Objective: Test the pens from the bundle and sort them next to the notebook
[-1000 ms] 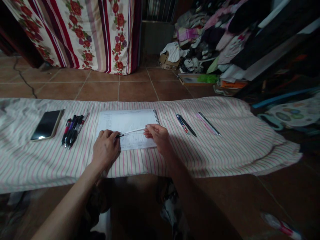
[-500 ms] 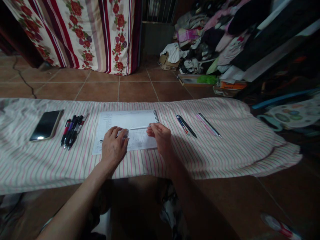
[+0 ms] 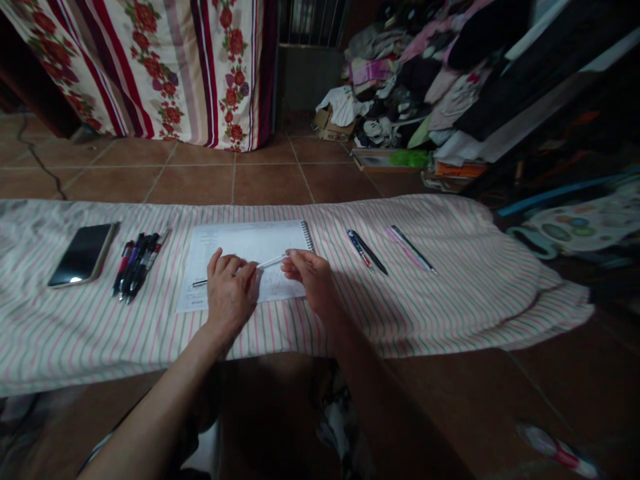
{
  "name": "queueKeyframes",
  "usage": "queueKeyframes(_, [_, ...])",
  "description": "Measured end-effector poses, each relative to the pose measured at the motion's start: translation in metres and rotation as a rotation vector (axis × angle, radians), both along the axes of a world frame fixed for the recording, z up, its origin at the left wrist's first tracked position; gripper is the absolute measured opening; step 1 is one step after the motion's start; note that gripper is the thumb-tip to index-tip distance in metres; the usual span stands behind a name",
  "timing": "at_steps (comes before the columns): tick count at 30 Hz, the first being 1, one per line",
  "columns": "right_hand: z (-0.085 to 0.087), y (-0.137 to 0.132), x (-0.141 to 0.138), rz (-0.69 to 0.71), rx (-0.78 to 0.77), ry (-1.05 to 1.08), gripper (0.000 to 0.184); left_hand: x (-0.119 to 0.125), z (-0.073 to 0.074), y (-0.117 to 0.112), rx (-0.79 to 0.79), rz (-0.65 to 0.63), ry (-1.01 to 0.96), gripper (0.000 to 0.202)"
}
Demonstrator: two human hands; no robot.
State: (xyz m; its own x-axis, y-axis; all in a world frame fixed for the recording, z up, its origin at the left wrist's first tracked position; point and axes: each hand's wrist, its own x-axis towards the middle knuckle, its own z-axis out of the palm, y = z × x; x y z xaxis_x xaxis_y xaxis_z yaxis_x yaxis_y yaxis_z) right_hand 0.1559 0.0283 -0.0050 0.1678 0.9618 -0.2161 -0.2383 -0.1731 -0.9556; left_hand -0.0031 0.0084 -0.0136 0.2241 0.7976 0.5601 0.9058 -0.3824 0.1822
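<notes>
Above the spiral notebook (image 3: 235, 237), a thin whitish pen tube (image 3: 271, 261) spans the gap between my hands, tilted up to the right. My right hand (image 3: 310, 273) pinches its right end between thumb and fingertips. The thumb and forefinger of my left hand (image 3: 231, 287) close round the tube's left end; whatever else sits inside that hand is hidden. A dark pen piece (image 3: 200, 283) pokes out left of my left hand over the page, its other end covered. Printed or written lines cover the page.
Left of the notebook lie a bunch of pens (image 3: 137, 267) and a phone (image 3: 84, 255). To the right rest a patterned pen (image 3: 360, 250), a black pen (image 3: 369, 252) and a pink-and-dark pen pair (image 3: 413, 250). Everything lies on a striped cloth (image 3: 450, 313).
My left hand has shifted slightly right over the page, uncovering more of the dark piece. The tube now tilts more steeply between my hands. The whole view has moved a little.
</notes>
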Motion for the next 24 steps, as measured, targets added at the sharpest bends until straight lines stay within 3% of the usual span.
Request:
queueKeyframes(7, [-0.004, 0.004, 0.004, -0.051, 0.011, -0.056, 0.018, 0.011, 0.003, -0.003, -0.027, 0.131, 0.031, 0.025])
queueKeyframes(15, [0.003, 0.004, 0.024, -0.133, 0.030, -0.091, 0.019, 0.022, 0.003, -0.008, -0.016, 0.119, 0.058, 0.021])
queueKeyframes(24, [0.002, 0.000, 0.031, -0.104, 0.017, -0.111, 0.022, 0.028, -0.002, -0.009, 0.017, 0.086, 0.059, 0.017])
